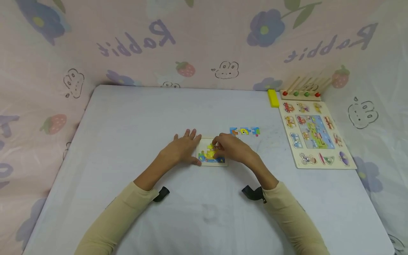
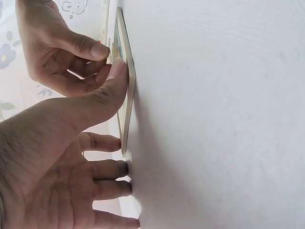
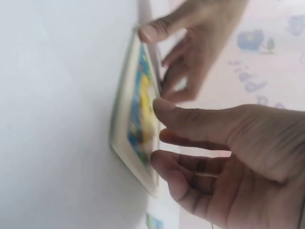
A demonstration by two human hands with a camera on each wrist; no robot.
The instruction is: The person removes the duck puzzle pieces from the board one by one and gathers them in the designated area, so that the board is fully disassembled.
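A small wooden jigsaw puzzle board (image 1: 213,164) lies on the white table, partly filled with blue and yellow pieces (image 1: 210,154). My left hand (image 1: 181,150) is at its left side, fingers spread and thumb resting on the near left corner. Over the right part of the board is my right hand (image 1: 234,147), its fingers bent and the tips at the picture. In the right wrist view a gap separates the right thumb (image 3: 167,109) and forefinger; whether they pinch a piece cannot be made out. Several loose jigsaw pieces (image 1: 244,131) lie beyond the right hand.
At the right is a larger wooden picture board (image 1: 294,156) with vehicle shapes. Behind it stands a wooden rack with slanted pegs and coloured beads (image 1: 301,95), next to a yellow block (image 1: 273,98). Patterned cloth (image 1: 197,42) hangs behind the table.
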